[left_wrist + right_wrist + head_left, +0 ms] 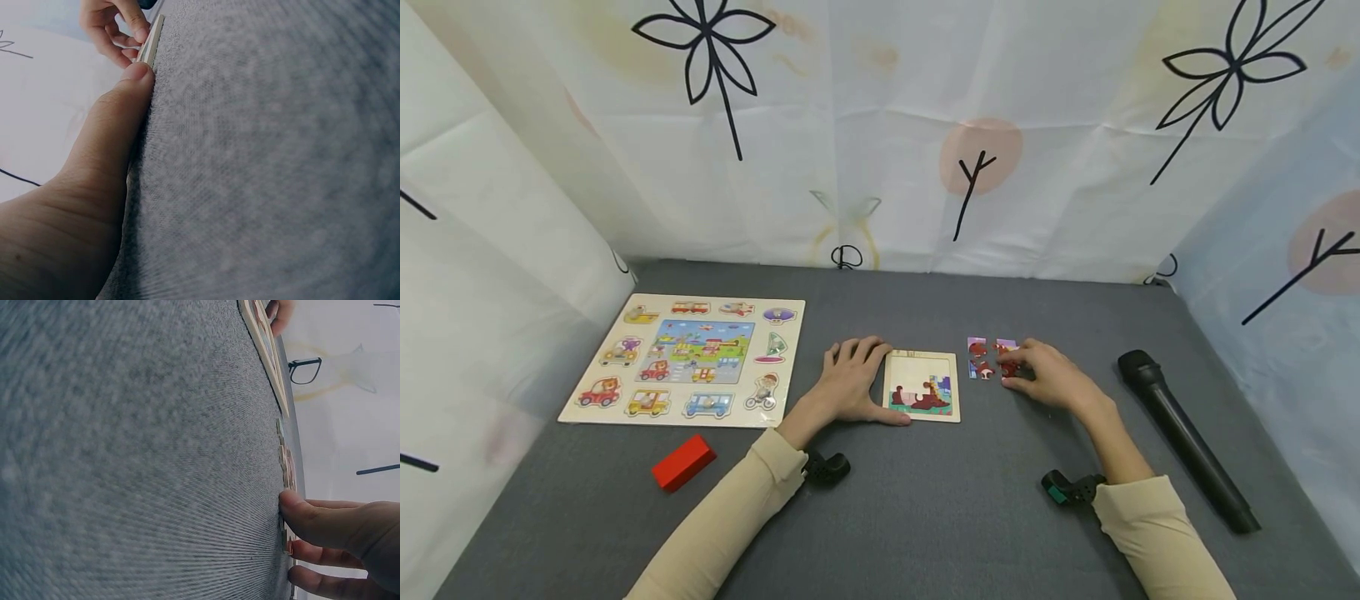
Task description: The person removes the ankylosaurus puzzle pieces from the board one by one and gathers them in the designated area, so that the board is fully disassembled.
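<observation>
A small framed jigsaw board (922,353) lies flat on the grey table, its lower part filled with brown, green and purple pieces and its upper part bare. My left hand (847,387) is spread at the board's left side, fingers near the top left corner and thumb touching the lower edge. Right of the board, several loose puzzle pieces (977,347) lie in a small group. With thumb and fingertips, my right hand (1048,375) pinches a reddish puzzle piece (1009,369) at the group's right side, partly hidden by the fingers.
A larger wooden vehicle puzzle (677,402) lies at the left, with a red block (684,463) in front of it. A black microphone-like tube (1187,442) lies at the right. Patterned white cloth (880,125) stands behind the table and along its sides.
</observation>
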A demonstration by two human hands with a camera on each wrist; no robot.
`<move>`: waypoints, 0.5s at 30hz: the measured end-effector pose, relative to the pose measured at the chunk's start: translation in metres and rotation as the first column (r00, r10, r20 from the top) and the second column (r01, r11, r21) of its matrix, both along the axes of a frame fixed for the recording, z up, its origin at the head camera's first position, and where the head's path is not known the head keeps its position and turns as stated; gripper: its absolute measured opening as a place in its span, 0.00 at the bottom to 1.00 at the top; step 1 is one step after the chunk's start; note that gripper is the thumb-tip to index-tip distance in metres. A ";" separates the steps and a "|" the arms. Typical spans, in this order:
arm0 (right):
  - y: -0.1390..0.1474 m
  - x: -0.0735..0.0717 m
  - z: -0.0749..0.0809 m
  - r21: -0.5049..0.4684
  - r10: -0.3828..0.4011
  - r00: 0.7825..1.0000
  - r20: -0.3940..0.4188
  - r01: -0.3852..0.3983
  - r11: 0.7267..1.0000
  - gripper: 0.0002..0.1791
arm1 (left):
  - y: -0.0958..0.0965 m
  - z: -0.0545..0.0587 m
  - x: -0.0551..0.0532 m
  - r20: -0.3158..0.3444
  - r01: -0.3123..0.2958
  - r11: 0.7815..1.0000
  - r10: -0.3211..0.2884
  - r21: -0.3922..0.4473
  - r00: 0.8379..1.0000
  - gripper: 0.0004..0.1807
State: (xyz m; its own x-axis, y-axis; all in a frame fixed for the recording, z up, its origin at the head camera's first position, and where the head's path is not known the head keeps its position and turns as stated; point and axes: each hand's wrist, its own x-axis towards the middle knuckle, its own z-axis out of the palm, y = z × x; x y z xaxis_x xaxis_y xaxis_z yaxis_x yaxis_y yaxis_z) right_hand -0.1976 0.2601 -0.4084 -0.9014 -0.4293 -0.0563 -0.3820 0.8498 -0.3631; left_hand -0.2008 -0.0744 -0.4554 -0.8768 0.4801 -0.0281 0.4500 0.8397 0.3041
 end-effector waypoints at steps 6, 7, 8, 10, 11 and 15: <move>0.001 0.000 -0.001 -0.024 0.004 1.000 0.005 -0.004 1.000 0.19 | 0.000 -0.002 0.000 -0.004 0.000 1.000 0.000 0.002 1.000 0.62; 0.001 0.000 -0.001 -0.026 0.005 1.000 0.005 -0.005 1.000 0.19 | 0.000 -0.002 0.000 -0.003 -0.001 1.000 0.001 0.003 1.000 0.62; 0.001 0.000 -0.001 -0.027 0.005 1.000 0.006 -0.005 1.000 0.19 | 0.000 -0.002 0.000 -0.004 -0.001 1.000 0.001 0.002 1.000 0.62; 0.001 0.000 -0.001 -0.026 0.005 1.000 0.004 -0.005 1.000 0.19 | 0.000 -0.001 0.000 -0.002 0.000 1.000 0.000 0.004 1.000 0.62; 0.001 0.000 0.000 -0.025 0.005 1.000 0.004 -0.005 1.000 0.20 | 0.000 -0.001 0.000 -0.001 0.001 1.000 -0.001 0.004 1.000 0.62; 0.000 0.001 0.000 -0.017 -0.003 1.000 -0.001 0.003 1.000 0.20 | 0.000 -0.001 0.000 0.002 0.001 1.000 -0.001 0.007 1.000 0.62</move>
State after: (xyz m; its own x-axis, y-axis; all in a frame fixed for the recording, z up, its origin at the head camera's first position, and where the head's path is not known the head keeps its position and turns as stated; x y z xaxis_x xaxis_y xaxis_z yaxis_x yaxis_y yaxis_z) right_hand -0.1971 0.2601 -0.4086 -0.9027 -0.4275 -0.0485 -0.3798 0.8447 -0.3771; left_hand -0.2007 -0.0747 -0.4562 -0.8760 0.4815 -0.0263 0.4506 0.8369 0.3107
